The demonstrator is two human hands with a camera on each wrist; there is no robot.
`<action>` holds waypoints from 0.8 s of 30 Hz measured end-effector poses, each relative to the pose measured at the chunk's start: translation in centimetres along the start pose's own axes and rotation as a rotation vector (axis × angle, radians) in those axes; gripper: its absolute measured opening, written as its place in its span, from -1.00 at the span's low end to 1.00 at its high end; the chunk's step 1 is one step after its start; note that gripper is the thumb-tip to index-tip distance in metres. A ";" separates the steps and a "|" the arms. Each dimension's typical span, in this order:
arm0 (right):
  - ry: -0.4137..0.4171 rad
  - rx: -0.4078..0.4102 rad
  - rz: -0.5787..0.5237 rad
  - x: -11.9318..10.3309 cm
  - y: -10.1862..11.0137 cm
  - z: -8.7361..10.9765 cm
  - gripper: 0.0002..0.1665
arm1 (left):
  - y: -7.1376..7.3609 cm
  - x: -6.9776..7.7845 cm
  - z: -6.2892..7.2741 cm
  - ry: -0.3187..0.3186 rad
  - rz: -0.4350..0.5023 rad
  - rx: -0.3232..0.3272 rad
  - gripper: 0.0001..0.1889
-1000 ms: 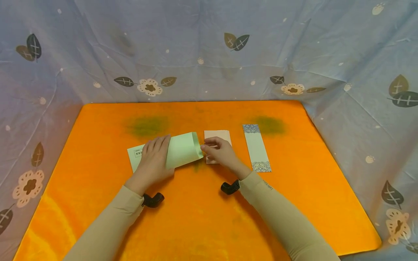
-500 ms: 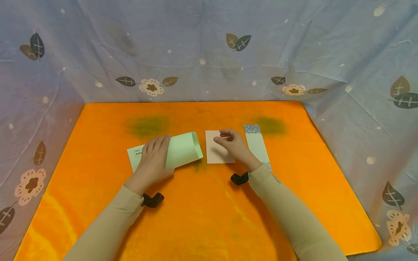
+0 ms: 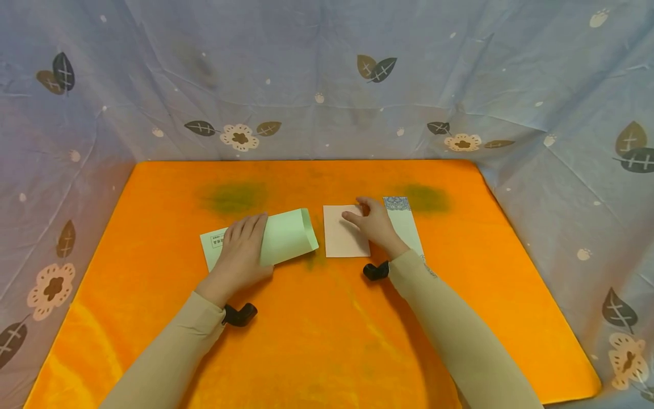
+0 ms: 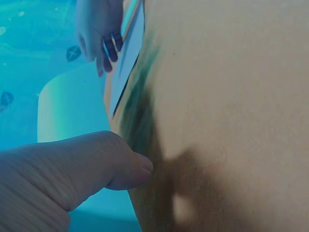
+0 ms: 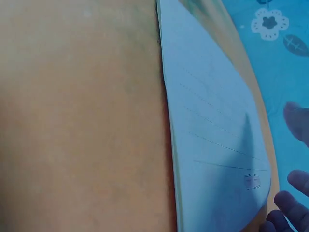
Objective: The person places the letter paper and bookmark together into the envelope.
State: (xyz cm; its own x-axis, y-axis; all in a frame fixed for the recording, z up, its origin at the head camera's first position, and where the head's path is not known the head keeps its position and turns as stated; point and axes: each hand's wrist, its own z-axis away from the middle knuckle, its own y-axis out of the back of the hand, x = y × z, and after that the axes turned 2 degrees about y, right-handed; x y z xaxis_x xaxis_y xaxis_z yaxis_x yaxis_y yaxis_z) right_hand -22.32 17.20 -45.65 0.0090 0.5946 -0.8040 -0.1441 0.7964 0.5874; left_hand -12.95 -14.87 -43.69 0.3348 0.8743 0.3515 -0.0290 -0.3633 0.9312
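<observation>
A: Where's L hand [image 3: 239, 253]?
B: Across green env. [image 3: 288, 236] on tabletop [image 3: 306, 341], L of ctr. Fingers lie over top, thumb by near edge; can't tell if they grip it.
A: R hand [image 3: 377, 224]?
B: Thumb & fingers spread, over R edge of pale card [image 3: 343, 241]. Env. mouth faces card, nearby. Patterned strip [image 3: 403, 224] R of card, partly behind R sleeve [image 3: 429, 295].

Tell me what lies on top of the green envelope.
The left hand lies across the green envelope; a printed box partly shows beside it. Whatever is printed under the hand is covered and cannot be seen.
</observation>
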 end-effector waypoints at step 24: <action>0.014 -0.027 0.253 0.8 -0.6 -0.9 -0.14 | -0.3 -0.2 0.0 -0.004 -0.008 0.013 0.17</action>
State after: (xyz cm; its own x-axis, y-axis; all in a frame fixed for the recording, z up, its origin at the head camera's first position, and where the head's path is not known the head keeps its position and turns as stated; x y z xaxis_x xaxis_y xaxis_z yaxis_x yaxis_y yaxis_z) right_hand -23.09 17.09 -46.75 -0.0442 0.7729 -0.6330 -0.1666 0.6190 0.7675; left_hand -13.01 -14.89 -44.04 0.3383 0.8759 0.3440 -0.0138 -0.3609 0.9325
